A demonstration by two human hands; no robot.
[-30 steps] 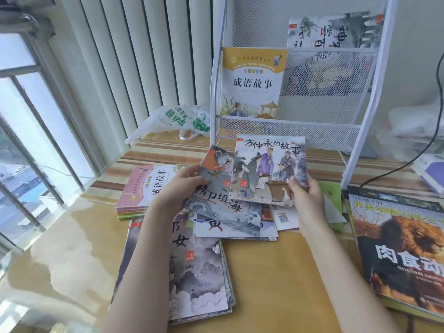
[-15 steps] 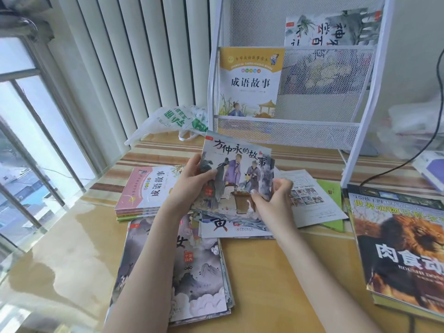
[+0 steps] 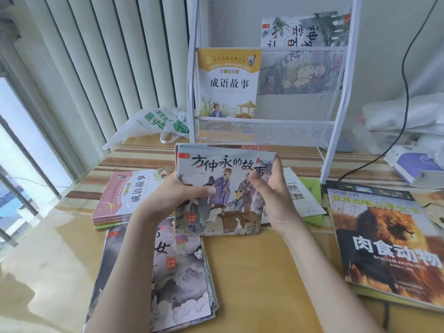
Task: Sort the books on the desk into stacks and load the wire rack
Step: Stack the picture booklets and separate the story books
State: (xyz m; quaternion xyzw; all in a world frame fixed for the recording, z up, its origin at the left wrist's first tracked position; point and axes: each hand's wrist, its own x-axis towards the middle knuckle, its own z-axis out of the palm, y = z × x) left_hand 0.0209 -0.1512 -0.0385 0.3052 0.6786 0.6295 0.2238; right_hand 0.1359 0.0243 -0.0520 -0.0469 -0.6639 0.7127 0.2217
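Vertical blinds and a window close off the left side; a glossy wooden desk with a striped cloth along its far edge carries everything. White wire rack stands upright at the far edge, centre-right. Its lower pocket holds a yellow-topped book on the left; the upper pocket holds an ink-wash book on the right.

Both hands hold a small bundle of thin picture books upright, bottom edge down on the desk centre, just in front of the rack. Front cover: grey ink-wash, black brush title, robed figures round a table, one in purple. Several page edges show at the top left corner. Left hand grips the left edge, thumb pressed flat across the cover. Right hand grips the right edge, fingers curled round it, thumb on the front.

Near the left edge: a pink-covered stack, and closer to the near edge a grey ink-wash stack, fanned slightly. Large lion-cover book lies at the right edge. Loose leaflets lie between it and the bundle. Plastic bag sits left of the rack.
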